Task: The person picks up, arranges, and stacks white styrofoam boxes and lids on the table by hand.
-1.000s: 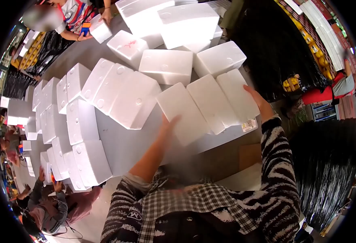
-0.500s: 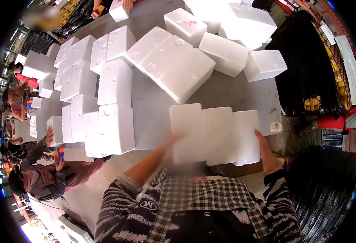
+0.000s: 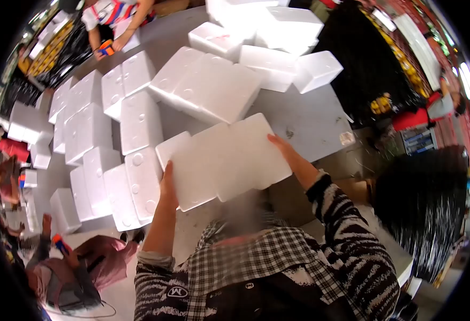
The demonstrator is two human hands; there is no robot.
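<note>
Three white foam boxes (image 3: 224, 160) are pressed side by side between my two hands, above the near edge of the grey table (image 3: 315, 125). My left hand (image 3: 168, 179) presses against the left end of the row. At the right end, my right hand (image 3: 283, 147) lies against the outer box. Just left of the held row, more white foam boxes (image 3: 142, 184) stand on the table. Behind it sits an angled group of white boxes (image 3: 208, 85). The palms and some of the fingers are hidden by the held boxes.
Several white boxes (image 3: 267, 67) stand at the table's back. One person's hands (image 3: 114, 45) hold an orange and blue tool at the far left; another person (image 3: 66, 267) stands at lower left. Black-wrapped stacks (image 3: 422, 203) are on the right.
The view has turned. The held row of boxes has moved left and now tilts upward to the right, with both hands still at its ends. More of the person at the far left shows.
</note>
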